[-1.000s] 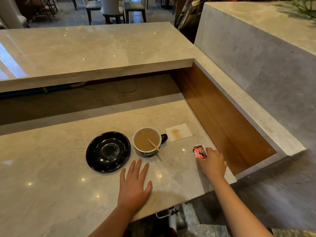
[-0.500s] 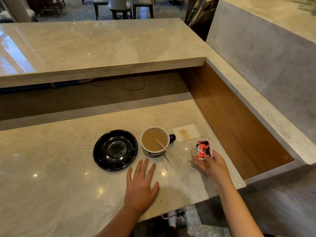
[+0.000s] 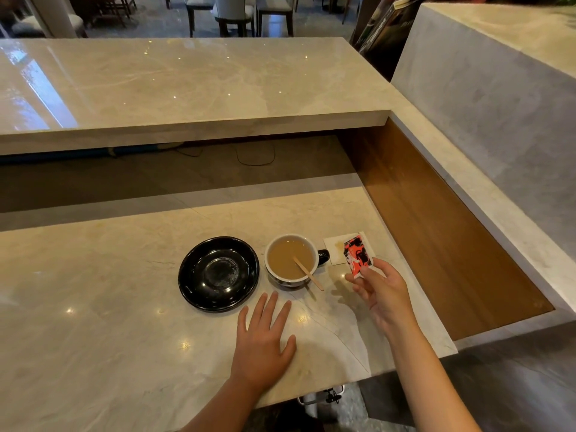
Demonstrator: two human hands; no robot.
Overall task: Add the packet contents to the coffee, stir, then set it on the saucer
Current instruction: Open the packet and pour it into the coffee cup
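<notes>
A cup of light brown coffee (image 3: 291,260) stands on the marble counter, its dark handle pointing right, and a wooden stir stick (image 3: 307,272) leans in it. Just left of the cup lies an empty black saucer (image 3: 218,274). My right hand (image 3: 381,291) holds a red, black and white packet (image 3: 357,255) upright by its lower edge, raised to the right of the cup. My left hand (image 3: 265,341) rests flat on the counter in front of the cup, fingers spread, holding nothing.
A white napkin with a brown stain (image 3: 335,246) lies behind the packet, right of the cup. A wooden side panel (image 3: 436,232) drops off at the right. A raised marble bar top (image 3: 187,88) runs across the back. The counter's front edge is near my forearms.
My right hand has picked the packet up off the counter and raised it upright, moving it toward the cup. My left hand has stayed flat on the counter.
</notes>
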